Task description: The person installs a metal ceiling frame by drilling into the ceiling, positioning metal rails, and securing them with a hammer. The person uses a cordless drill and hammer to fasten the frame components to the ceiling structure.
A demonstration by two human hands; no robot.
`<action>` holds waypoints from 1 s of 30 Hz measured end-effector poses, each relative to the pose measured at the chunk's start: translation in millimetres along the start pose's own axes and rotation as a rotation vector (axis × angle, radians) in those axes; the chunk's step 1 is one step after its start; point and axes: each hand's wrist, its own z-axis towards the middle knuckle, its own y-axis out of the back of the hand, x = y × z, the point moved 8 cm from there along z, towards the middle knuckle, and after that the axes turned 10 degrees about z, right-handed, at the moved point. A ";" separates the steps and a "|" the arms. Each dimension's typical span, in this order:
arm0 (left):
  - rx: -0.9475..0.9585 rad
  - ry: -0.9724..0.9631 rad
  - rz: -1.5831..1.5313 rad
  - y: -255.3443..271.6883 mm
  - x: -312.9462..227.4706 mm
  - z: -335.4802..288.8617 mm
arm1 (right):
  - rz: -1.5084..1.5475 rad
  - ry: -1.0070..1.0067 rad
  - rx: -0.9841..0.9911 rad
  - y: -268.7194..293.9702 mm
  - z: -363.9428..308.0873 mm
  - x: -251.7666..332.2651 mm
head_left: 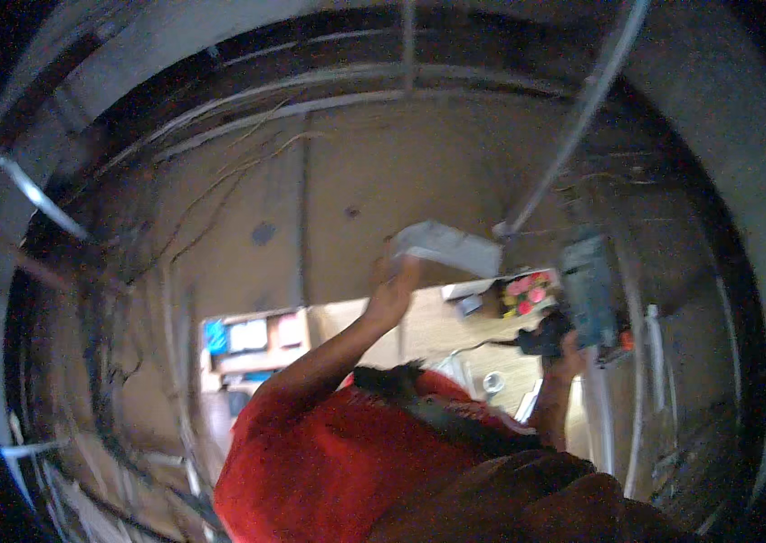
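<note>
My left hand (390, 297) is raised above the rim of a ceiling opening, its fingers closed at the left end of a long pale grey, angular piece (455, 249). The piece slants down to the right over the brown board (347, 199). To the right, my right hand (568, 355) is closed around a black tool (543, 336), with a thin dark part pointing left from it. What kind of tool it is stays too blurred to tell. A grey-green box-like panel (588, 285) stands close beyond this hand.
Around me lie cables (220, 190) and dark beams. A metal rod (582, 118) slants down from the upper right. Through the opening, a lit room shows a wooden floor (437, 330), shelves (252, 362), a white cup-like object (493, 382) and colourful flowers (528, 291).
</note>
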 end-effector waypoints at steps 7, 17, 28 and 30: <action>-0.284 -0.229 -0.378 4.3 4.2 -26.2 | 0.181 -0.244 0.309 -51.1 -22.8 10.0; -0.313 -0.315 -0.422 24.9 14.5 -52.1 | 0.133 -0.402 0.343 -97.6 -57.4 -13.6; -0.338 -0.065 -0.447 35.6 48.6 -48.7 | 0.085 -0.382 0.382 -110.1 -56.6 -21.4; -0.310 0.017 -0.457 32.2 53.1 -48.1 | 0.095 -0.385 0.371 -107.7 -53.9 -27.0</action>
